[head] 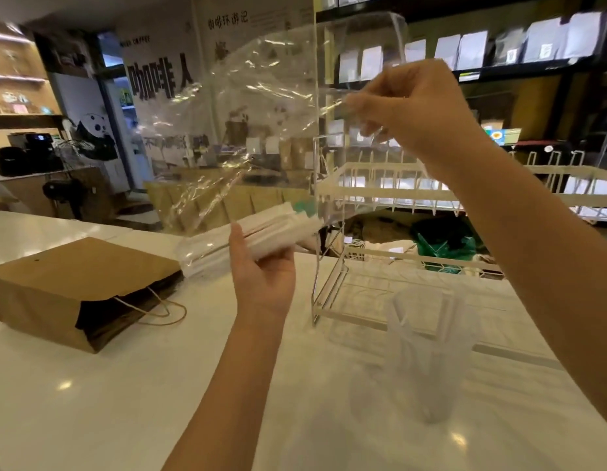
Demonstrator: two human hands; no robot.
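Observation:
My left hand (261, 266) grips a bundle of white paper-wrapped straws (278, 229) above the counter. The bundle's far-left end still sits inside a clear plastic bag (227, 107). My right hand (414, 107) is raised high and pinches the upper edge of that bag, which hangs stretched between the two hands. The bag is crinkled and see-through.
A brown paper bag (74, 287) with string handles lies on its side on the white counter (125, 402) at left. A clear acrylic rack (332, 232) stands at centre, with a frosted plastic cup (427, 355) in front of it. Shelves with white pouches fill the background.

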